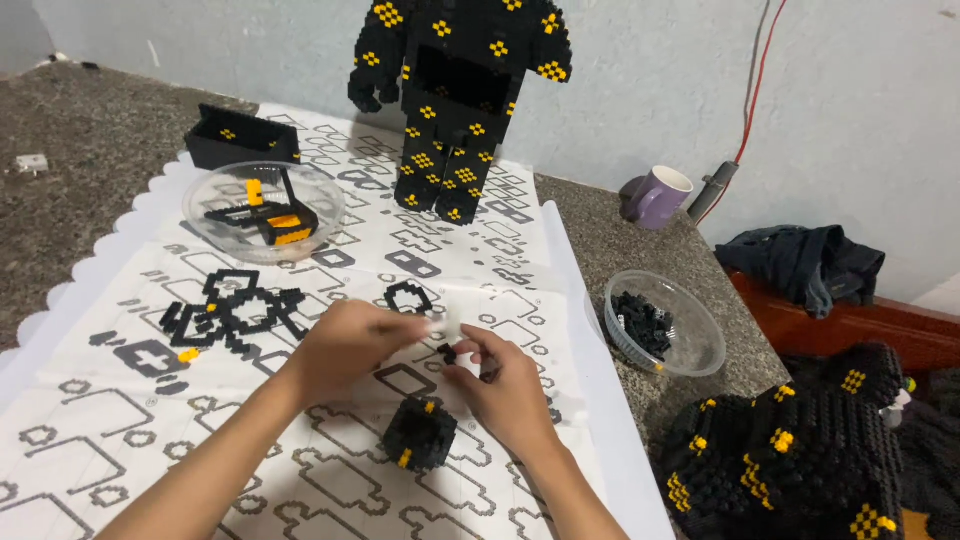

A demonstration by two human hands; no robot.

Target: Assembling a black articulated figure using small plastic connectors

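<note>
Both hands meet over the middle of the printed instruction sheet spread on the desk. Left hand: fingers drawn together, pinching something at the tips; what exactly cannot be made out, only a pale blur there. Right hand: fingers curled, gripping a tiny black brick between thumb and forefinger, just at the left hand's fingertips. The two hands almost touch.

Directly below the fingers, toward the person, sits a small black block cube with yellow studs, resting on the sheet, apart from both hands. Just beyond the fingers lies a small black ring of bricks. Left of the left hand's fingers, a flat black lattice assembly lies on the sheet, with a yellow piece at its near edge.

Farther beyond, a clear bowl holds black and yellow parts; behind it a black open box piece. A tall black figure with yellow dots stands at the far end. Right of the right hand's fingers, off the sheet, a second clear bowl holds loose black bricks. A purple mug stands near the wall. A large black-and-yellow build sits at the lower right.
</note>
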